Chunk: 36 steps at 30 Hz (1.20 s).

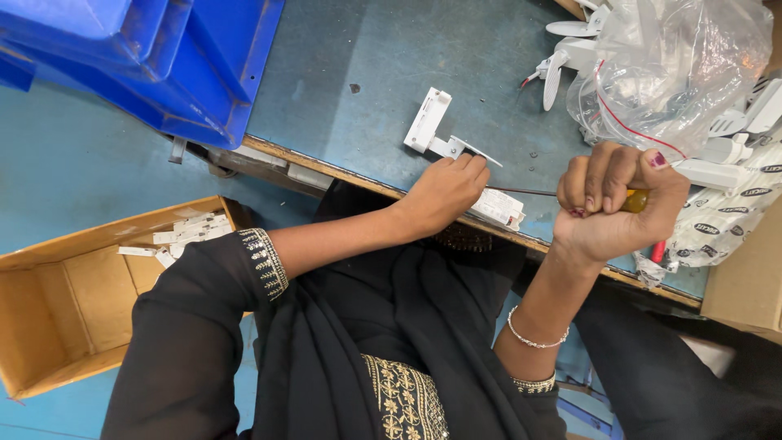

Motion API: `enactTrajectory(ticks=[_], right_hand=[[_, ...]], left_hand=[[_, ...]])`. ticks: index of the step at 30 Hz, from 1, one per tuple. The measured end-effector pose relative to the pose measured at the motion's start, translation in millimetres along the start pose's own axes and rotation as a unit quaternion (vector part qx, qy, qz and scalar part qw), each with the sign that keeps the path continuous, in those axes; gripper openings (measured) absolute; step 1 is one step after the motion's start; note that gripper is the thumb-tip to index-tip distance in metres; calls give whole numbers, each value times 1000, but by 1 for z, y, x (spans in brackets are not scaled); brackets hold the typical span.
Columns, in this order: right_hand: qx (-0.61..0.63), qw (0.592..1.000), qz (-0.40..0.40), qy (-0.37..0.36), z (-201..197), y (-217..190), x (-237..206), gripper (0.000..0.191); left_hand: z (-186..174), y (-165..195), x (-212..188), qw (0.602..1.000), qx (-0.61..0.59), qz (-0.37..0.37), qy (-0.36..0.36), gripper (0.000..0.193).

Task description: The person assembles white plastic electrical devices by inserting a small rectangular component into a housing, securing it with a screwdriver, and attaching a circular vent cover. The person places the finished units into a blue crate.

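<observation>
Right hand [615, 204] fingers clench a screwdriver [570, 195]; left hand [444, 191] fingers pinch a small white part [498, 208].

Screwdriver [570, 194] — yellow handle, thin dark shaft level; small white plastic part [498, 207] at bench edge, under shaft tip.

1 head camera looks steeply down, close over the workbench edge [366, 183] and the lap
</observation>
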State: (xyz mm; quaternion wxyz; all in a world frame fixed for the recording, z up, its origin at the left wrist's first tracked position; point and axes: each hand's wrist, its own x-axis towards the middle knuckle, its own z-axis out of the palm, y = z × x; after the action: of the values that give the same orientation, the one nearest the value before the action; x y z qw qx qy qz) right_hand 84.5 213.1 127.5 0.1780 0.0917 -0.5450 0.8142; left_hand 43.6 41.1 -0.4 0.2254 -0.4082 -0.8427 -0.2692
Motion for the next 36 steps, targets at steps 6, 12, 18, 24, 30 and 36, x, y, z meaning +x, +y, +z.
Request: enactTrajectory(ticks=[6,12,18,24,30,36], right_hand=[[42,999,34,-3,-7,-6,-3,54],[13,1000,0,21,-10,-13,-19,54],[-13,1000,-19,22,-12,-18,-24,55],[-23,1000,-17,8,-12,-19,-19,58],[-11,1000,0,-4,-11,-17,-16,57],[-23,1000,5,-12,-4,-16,-15,56]], left_hand=[[-3,-6,-2,998,-61,5,-6,21],[-4,-17,-12,987,-158,-18,4,26],[1,-15,-17,987,-155,-35,10,27],[-1,-14,-18,985,-167,-42,17,28],[-4,-12,-18,982,-182,-47,33,27],[-10,-7,-19,976,-202,-62,49,23]])
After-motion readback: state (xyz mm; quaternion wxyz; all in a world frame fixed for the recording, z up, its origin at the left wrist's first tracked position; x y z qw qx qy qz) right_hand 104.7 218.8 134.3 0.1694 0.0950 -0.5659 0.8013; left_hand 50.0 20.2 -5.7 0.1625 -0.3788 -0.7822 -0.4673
